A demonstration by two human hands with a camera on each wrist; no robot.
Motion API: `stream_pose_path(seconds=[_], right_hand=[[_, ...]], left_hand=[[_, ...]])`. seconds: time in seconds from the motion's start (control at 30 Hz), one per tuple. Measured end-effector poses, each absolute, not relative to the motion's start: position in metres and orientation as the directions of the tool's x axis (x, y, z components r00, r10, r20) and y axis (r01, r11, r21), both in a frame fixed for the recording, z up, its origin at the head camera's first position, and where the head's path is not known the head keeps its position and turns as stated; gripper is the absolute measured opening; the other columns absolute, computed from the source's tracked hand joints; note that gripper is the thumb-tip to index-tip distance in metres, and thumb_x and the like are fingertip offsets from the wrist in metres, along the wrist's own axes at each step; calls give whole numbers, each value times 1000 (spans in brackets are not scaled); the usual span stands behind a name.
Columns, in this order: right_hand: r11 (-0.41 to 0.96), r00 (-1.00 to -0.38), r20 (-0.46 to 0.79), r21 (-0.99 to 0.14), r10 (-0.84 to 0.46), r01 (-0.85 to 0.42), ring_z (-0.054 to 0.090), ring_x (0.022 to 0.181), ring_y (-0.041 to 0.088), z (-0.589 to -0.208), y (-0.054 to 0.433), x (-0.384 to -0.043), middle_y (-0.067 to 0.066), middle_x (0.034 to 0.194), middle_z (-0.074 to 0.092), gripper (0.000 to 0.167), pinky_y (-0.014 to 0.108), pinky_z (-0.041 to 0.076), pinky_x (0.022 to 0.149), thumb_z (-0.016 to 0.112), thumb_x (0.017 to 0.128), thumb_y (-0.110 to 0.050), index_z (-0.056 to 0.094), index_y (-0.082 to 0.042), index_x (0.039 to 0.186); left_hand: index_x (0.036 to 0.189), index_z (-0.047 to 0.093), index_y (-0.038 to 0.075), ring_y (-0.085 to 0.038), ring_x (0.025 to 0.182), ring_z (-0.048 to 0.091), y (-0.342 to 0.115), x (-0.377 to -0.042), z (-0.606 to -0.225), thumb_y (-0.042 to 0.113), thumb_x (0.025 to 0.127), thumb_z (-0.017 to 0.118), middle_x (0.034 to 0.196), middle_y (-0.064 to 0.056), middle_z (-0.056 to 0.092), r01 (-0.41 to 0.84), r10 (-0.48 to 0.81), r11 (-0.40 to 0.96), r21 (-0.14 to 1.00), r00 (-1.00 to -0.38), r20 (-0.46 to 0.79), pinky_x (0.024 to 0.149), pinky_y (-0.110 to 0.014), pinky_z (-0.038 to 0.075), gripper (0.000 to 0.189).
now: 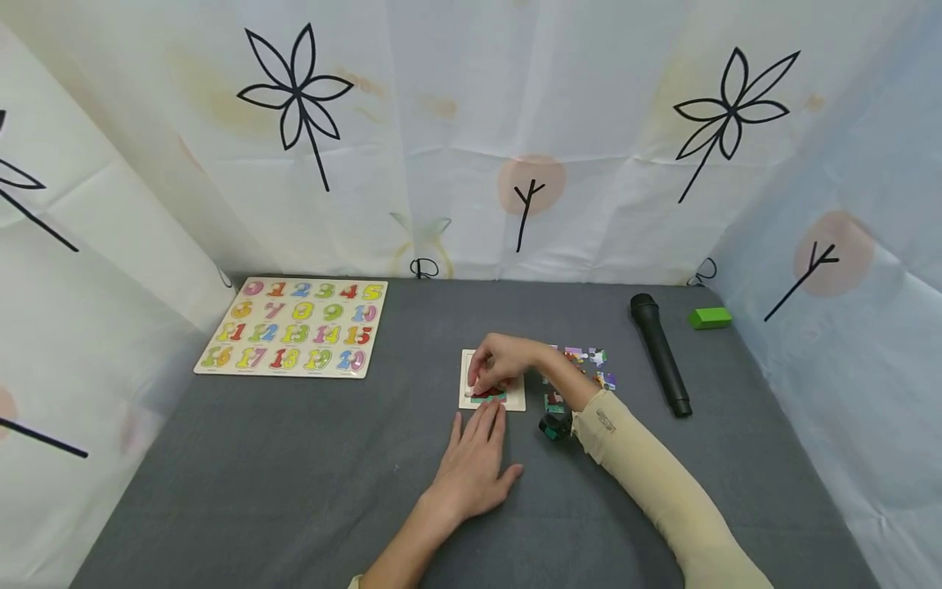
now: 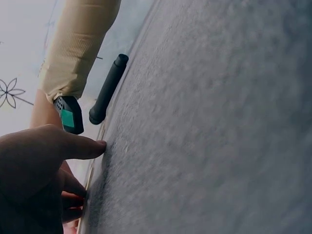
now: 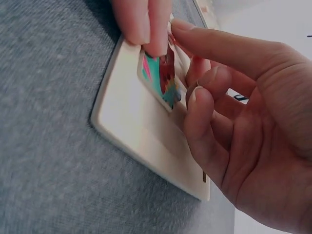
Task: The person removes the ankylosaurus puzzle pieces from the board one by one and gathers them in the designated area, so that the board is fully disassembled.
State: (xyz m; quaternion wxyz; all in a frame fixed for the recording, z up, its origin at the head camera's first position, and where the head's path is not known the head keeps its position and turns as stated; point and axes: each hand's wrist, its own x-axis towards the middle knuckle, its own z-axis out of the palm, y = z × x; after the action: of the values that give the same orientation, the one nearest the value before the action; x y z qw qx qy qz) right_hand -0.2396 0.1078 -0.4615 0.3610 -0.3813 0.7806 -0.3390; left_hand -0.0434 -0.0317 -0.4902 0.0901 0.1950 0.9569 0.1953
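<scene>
A small jigsaw puzzle board [image 1: 517, 401] with a pale wooden frame lies on the grey cloth, its recess partly filled with red, brown and teal pieces [image 3: 167, 73]. My left hand [image 1: 473, 466] lies flat, fingers straight, fingertips pressing the board's near edge. Over the board, my right hand [image 1: 506, 357] curls its fingers down; thumb and fingertips pinch a small puzzle piece at the left of the recess, mostly hidden by the fingers. Loose puzzle pieces [image 1: 554, 402] lie right of the board, partly behind the right forearm.
A number board [image 1: 353, 327] sits at the back left. To the right are a black microphone [image 1: 662, 356] and a green block [image 1: 710, 318]. A black device with a teal patch [image 2: 68, 117] is on the right wrist. White patterned curtains [image 1: 471, 123] enclose the table.
</scene>
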Motion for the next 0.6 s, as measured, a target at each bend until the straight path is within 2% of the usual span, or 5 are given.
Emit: stream_pose_path(seconds=[0.23,0.5,0.6], right_hand=[[473,-420,-318,-812,-850,-343,54,51,9,-462,103,-242,11,69,72,10,23,46,52,79,97,-6,83,0,104],[496,-435,-338,-805,-835,-326,59,54,8,-463,106,-246,0,71,74,8,21,51,56,82,96,-9,85,-6,102],[498,-421,-348,-802,-838,-329,59,55,7,-462,106,-247,-3,71,72,7,21,51,57,82,96,-9,84,-6,102]], left_hand=[[169,32,0,-33,167,30,-32,-42,-489,45,104,70,181,-13,27,372,423,850,372,-904,-63,132,-68,27,87],[171,31,3,-31,167,27,-31,-41,-489,49,105,67,182,-11,25,354,412,864,358,-906,-98,134,-66,24,88],[170,31,3,-30,168,27,-31,-41,-488,49,105,68,182,-10,25,353,413,865,356,-905,-105,134,-66,25,88]])
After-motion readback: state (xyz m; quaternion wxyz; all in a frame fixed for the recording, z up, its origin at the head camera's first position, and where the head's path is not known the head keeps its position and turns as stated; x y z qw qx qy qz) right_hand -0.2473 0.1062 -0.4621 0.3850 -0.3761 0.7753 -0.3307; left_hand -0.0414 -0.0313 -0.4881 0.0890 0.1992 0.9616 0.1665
